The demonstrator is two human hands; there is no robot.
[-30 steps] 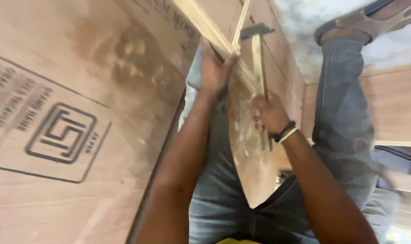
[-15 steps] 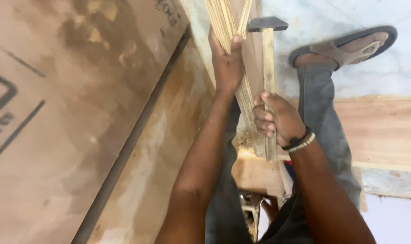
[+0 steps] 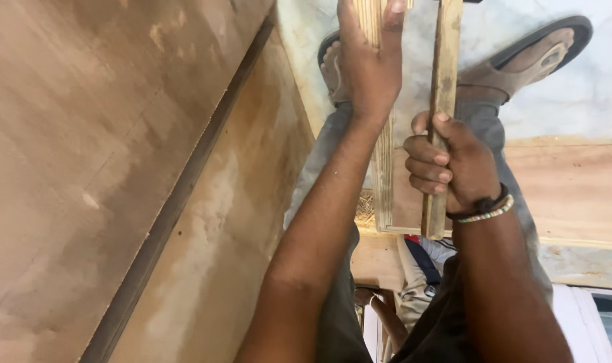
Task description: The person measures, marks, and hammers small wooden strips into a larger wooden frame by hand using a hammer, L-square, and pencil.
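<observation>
Big plywood sheets [image 3: 97, 154] fill the left, w/ a dark seam running diagonally btwn them. My left hand [image 3: 368, 64] is far up, palm wrapped on the edge of a plywood panel [image 3: 384, 175] standing on edge btwn my legs, fingers curled over its top end. Just right, my right hand [image 3: 447, 168] is fisted tight round a wooden hammer handle [image 3: 442, 81]; head is cut off at the top. Beaded bracelet [image 3: 488, 212] on that wrist. Far right, my sandal [image 3: 527, 57] on the pale floor.

Pale stone floor [image 3: 575, 94] below, with flat wooden boards [image 3: 575, 195] lying on it. Two sandalled feet [image 3: 521, 64] resting on the floor too.
</observation>
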